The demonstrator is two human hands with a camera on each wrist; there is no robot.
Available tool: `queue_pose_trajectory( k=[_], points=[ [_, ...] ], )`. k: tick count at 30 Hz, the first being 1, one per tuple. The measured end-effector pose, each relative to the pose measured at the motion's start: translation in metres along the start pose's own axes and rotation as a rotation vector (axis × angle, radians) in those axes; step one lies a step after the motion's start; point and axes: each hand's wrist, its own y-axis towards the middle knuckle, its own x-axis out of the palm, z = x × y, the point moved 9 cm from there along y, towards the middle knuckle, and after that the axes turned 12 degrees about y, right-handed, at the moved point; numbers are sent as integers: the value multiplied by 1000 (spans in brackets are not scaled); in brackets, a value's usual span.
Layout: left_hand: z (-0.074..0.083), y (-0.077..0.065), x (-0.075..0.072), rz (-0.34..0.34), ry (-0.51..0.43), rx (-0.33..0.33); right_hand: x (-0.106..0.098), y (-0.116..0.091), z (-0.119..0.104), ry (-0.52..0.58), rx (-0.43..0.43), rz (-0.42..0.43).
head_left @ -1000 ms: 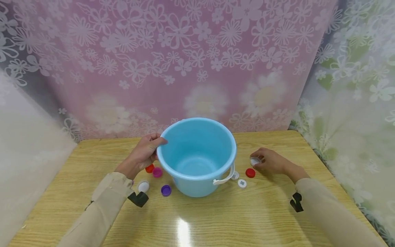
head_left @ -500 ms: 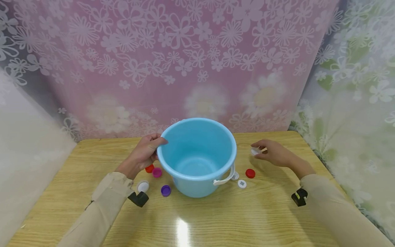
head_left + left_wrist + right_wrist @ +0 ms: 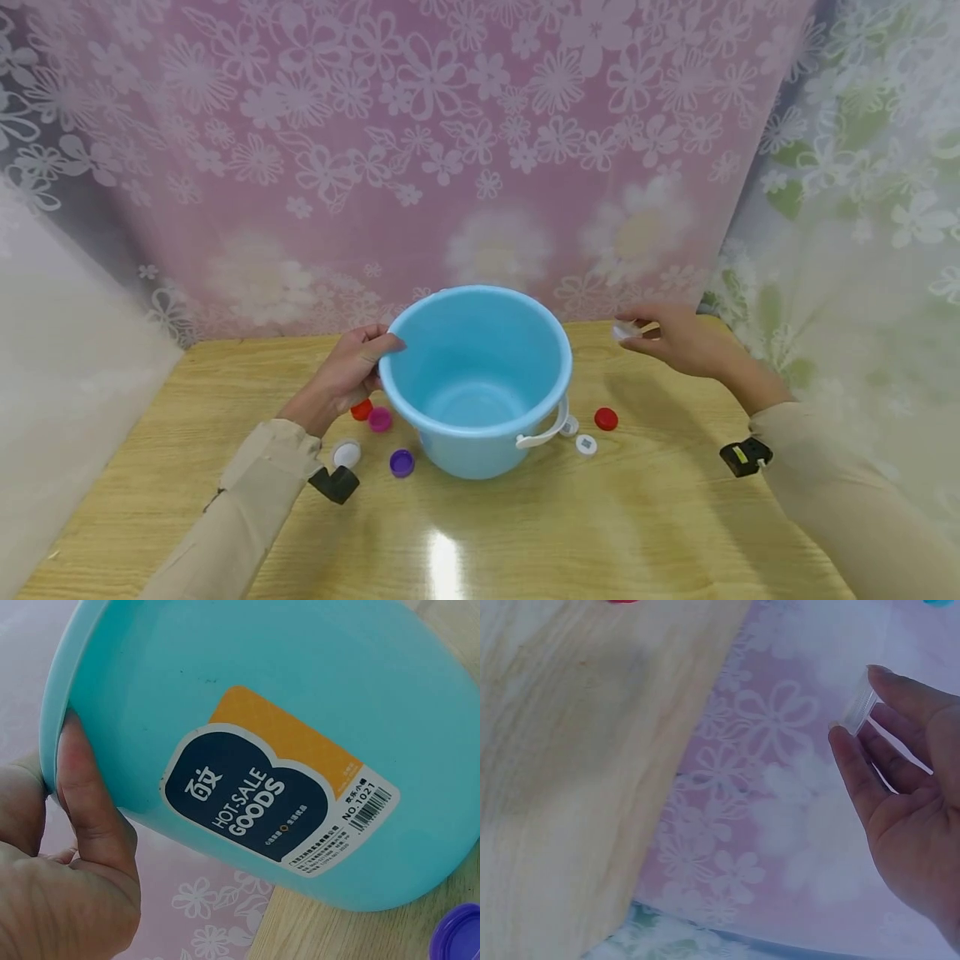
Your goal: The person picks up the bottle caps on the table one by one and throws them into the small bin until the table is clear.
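A light blue bucket (image 3: 480,454) stands upright on the table, its mouth tipped toward me in the head view. My left hand (image 3: 348,367) grips the bucket's left rim, the thumb over the rim; a label (image 3: 247,795) shows on the bucket's outer side in the left wrist view. Raised above the table's back right, my right hand (image 3: 678,337) pinches a white bottle cap (image 3: 625,331) between thumb and fingers. In the right wrist view the cap (image 3: 859,709) is held on edge, apart from the table. No caps show inside the bucket.
Right of the bucket, by its white handle (image 3: 543,435), lie a red cap (image 3: 606,418) and two white caps, one (image 3: 587,445) nearer me. On the left are an orange-red cap (image 3: 362,409), a magenta cap (image 3: 380,419), a purple cap (image 3: 402,462) and a white cap (image 3: 347,454).
My right hand has lifted the white bottle cap off the table and moved it up and toward the back. The left hand and the bucket have stayed in place.
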Motion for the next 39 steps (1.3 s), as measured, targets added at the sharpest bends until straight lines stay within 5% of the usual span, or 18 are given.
queue_pose_trajectory(
  k=[18, 39],
  points=[
    [1, 2, 0, 1, -1, -3, -36, 12, -87, -49, -140, 97],
    [0, 0, -2, 8, 19, -8, -17, 28, -146, -71, -239, -7]
  ],
)
